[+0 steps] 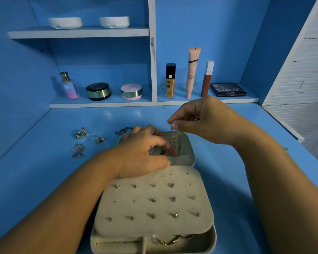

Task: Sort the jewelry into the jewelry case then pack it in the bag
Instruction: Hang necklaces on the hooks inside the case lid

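Jewelry case [212, 235]: open, bottom centre; earring panel [145, 208] holding studs lies over its tray.
Left hand [141, 154]: centre, fingers curled at the lid [190, 149] pocket; grip unclear.
Right hand [206, 120]: right of centre, pinching a silver chain [173, 136] that dangles into the lid.
Loose rings [89, 137]: on the table, centre left.
Cosmetics [192, 72]: on the shelf, upper frame.

One wide-angle head view looks forward and steeply down, close above the blue counter [35, 176]. The open jewelry case [141, 208] fills the lower centre. A shelf [77, 33] crosses the upper left. The left forearm [53, 208] and right forearm [283, 189] enter from the bottom corners.
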`<state>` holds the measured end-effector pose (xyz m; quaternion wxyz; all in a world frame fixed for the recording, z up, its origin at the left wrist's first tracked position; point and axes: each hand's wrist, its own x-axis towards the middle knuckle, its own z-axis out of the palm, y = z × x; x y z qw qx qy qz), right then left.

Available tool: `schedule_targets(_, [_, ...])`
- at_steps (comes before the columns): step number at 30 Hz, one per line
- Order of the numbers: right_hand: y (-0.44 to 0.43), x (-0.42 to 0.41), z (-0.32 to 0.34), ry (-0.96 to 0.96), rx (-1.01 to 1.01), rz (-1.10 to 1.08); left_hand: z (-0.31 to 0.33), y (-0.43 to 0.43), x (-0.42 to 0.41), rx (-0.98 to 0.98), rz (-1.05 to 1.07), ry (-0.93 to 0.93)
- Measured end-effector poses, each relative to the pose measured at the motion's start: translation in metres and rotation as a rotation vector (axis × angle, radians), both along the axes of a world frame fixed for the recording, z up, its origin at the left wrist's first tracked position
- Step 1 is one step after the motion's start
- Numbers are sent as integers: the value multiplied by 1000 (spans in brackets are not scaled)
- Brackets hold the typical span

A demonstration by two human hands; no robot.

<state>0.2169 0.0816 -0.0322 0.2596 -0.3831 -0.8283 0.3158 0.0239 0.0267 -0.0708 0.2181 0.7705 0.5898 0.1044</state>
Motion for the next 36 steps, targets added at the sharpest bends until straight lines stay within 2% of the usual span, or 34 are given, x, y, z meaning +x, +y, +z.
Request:
schedule_targets(5, [4, -3, -6, 20, 16, -22, 3, -3, 4, -31, 2, -16])
schedule_targets(9, [13, -4, -16, -36, 50, -73, 1, -3, 3, -14, 38, -50])
schedule_targets(16, [20, -4, -23, -65, 78, -121, -4, -5, -2, 250, 133, -29])
schedule_targets(21, [20, -5, -26, -134, 96, -142, -4, -8, 1, 154, 36, 63])
schedule_targets(26, [17, -4, -23, -189, 62, -125, -4, -6, 2, 34, 7, 66])
schedule_targets(32, [12, -6, -19, -197, 47, -92, -5, -8, 1, 36, -12, 105])
schedule_targets(36, [14, -5, -20, -187, 52, -114, -2, -8, 0, 45, -23, 60])
